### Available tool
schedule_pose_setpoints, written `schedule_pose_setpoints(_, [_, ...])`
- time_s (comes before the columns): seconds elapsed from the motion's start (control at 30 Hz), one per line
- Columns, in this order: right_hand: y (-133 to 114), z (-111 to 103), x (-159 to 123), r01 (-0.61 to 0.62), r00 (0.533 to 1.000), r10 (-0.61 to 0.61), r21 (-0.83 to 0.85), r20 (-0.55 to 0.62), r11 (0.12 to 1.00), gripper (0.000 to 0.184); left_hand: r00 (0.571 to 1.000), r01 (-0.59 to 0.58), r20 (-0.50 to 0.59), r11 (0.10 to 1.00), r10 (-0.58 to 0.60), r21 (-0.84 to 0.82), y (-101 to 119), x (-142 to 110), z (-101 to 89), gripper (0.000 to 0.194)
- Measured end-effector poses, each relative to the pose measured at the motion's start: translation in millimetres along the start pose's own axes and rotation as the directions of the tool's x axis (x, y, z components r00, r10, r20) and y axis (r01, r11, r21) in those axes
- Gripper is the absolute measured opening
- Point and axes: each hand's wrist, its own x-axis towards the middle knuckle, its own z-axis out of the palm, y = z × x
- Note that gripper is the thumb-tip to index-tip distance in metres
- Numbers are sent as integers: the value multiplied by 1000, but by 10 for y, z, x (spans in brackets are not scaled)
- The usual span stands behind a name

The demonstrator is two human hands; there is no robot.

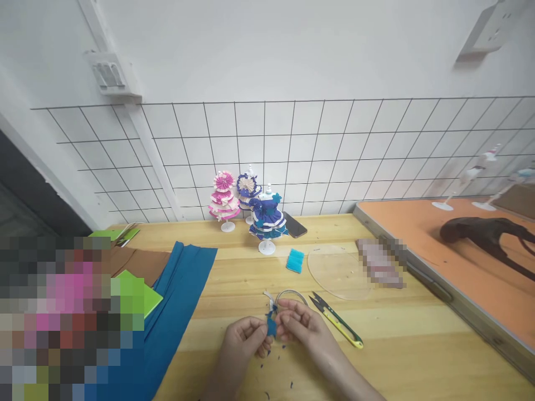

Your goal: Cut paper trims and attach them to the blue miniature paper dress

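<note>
A small piece of blue fabric (271, 327) is pinched between the thumb and fingers of my left hand (246, 337). My right hand (307, 328) closes on the opposite side of the same piece, its fingertips partly hiding that edge. Just beyond my fingers lie a pale ring-shaped item (292, 292) and some small white and dark blue scraps (271, 305), half covered by my right hand. Yellow and green thread snips (336, 320) rest on the table to the right of that hand, blades pointing away. Tiny dark blue clippings are scattered below my hands.
Miniature ruffled dresses on white stands, pink (224, 197) and blue (268, 214), stand at the back near a phone (295, 225). Turquoise thread (295, 260) and a clear round disc (338, 272) lie ahead. Folded blue cloth (184, 284) covers the left; an orange surface (418, 228) borders the right.
</note>
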Motion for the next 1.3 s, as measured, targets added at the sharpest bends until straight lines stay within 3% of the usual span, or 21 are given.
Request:
schedule_pose_setpoints(0.27, [221,71,27,88,996,-88,-12,24,996,47,1000,-22,-14,1000,22,-18,-14,10,21,22])
schedule_pose_setpoints(0.57, [212,18,3,86,995,-81,-88,56,992,45,1000,1,16,999,-1,-34,-14,-12,10,29])
schedule_pose_setpoints(0.77, [240,55,-6,88,996,-81,-171,48,981,47,998,-59,36,997,57,55,19,-2,22,22])
schedule_pose_setpoints(0.9, [154,-2,19,103,994,-97,-171,40,980,44,997,-46,-66,999,46,5,10,6,-22,21])
schedule_pose_setpoints(1.1, [7,-56,38,129,987,-147,-229,-62,965,37,962,-63,-271,954,-20,-294,60,22,-164,19])
schedule_pose_setpoints(1.2, [53,-19,-117,48,995,-17,-331,96,942,25,952,-87,-302,900,-52,-428,110,18,-199,18])
schedule_pose_setpoints(1.3, [140,1,-341,-1,905,213,-500,368,866,16,950,-98,-304,853,-73,-513,135,7,-217,16])
